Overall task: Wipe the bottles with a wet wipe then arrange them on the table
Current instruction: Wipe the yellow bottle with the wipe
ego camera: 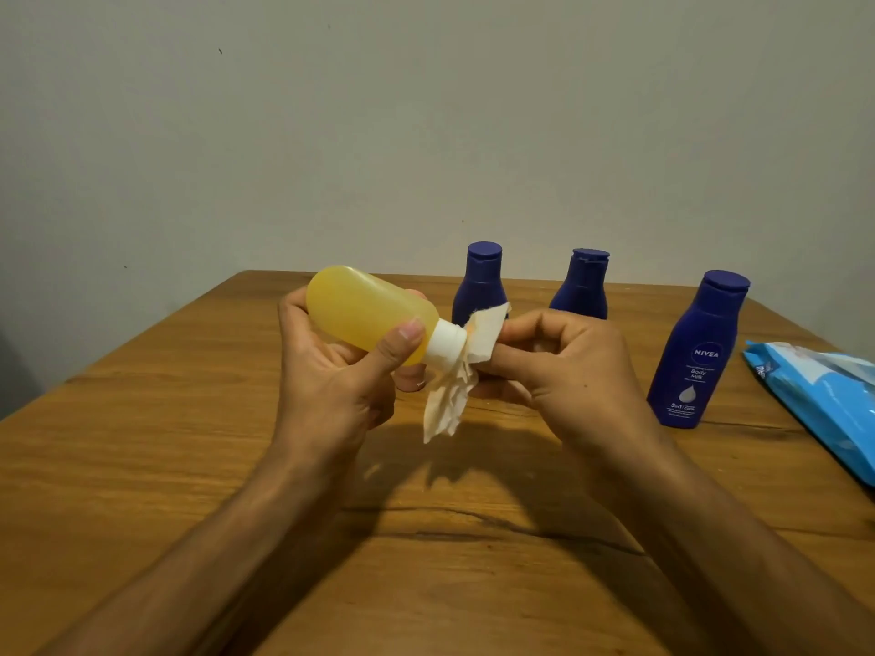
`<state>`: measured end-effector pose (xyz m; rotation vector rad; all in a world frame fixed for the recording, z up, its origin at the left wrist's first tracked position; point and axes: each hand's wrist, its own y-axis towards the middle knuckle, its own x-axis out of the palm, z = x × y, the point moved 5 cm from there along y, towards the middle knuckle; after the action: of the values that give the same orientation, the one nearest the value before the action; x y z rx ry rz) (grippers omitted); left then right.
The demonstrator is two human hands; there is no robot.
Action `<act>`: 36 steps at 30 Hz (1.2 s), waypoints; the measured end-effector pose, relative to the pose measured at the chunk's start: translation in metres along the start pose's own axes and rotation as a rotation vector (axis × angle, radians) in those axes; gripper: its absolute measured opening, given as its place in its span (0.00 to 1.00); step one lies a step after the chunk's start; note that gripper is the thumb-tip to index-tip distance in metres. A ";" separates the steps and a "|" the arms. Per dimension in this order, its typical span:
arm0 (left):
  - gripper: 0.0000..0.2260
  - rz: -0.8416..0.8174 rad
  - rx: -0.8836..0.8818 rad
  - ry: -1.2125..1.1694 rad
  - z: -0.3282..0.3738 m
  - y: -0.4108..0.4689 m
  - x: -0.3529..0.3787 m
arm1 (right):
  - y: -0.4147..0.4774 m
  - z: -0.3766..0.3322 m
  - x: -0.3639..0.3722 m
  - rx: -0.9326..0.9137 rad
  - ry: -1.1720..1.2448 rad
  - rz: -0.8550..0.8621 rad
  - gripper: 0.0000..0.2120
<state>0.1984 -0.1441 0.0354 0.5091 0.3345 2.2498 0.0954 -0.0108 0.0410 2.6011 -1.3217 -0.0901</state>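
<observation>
Obs. from beside the desk (189, 442):

- Left grip (331, 371) is closed around the yellow bottle (369, 314), thumb across the front, fingers behind. The bottle is held in the air above the desk, lying nearly on its side, with the base up and to the left and the white cap (442, 345) toward the other hand. Likely reason: the tilt presents the cap end for cleaning.
- Right grip (558, 357) pinches the wet wipe (454, 395) between thumb and fingers and presses it onto the tip of the cap. The loose tail of the wipe hangs down, clear of the desk.
- Judged step: wiping the cap of the yellow bottle. I cannot tell whether its body has been wiped.
- Blue bottle 1 (480, 286) and blue bottle 2 (582, 286) stand upright near the far edge. Blue bottle 3 (696, 352) stands upright nearer, to the right. All 3 are apart from each other, caps on.
- The pack of wipes (824, 400) lies flat at the right edge, near blue bottle 3 and probably within easy reach of the right grip.
- Risk, as a judgement: squeezing the soft bottle while it is tilted could push liquid out at the cap.
</observation>
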 end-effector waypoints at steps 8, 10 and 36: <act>0.25 0.021 0.060 0.098 0.006 -0.002 -0.001 | -0.001 -0.009 0.002 -0.132 -0.076 -0.064 0.07; 0.24 -0.014 0.095 0.122 0.007 -0.004 0.004 | -0.004 -0.018 0.005 -0.336 -0.304 -0.033 0.08; 0.27 0.180 -0.312 -0.163 -0.029 0.005 -0.011 | -0.019 -0.020 0.020 -0.695 -0.656 -0.010 0.07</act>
<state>0.1890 -0.1579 0.0093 0.5679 -0.1499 2.3558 0.1252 -0.0130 0.0576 2.0174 -1.1421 -1.2447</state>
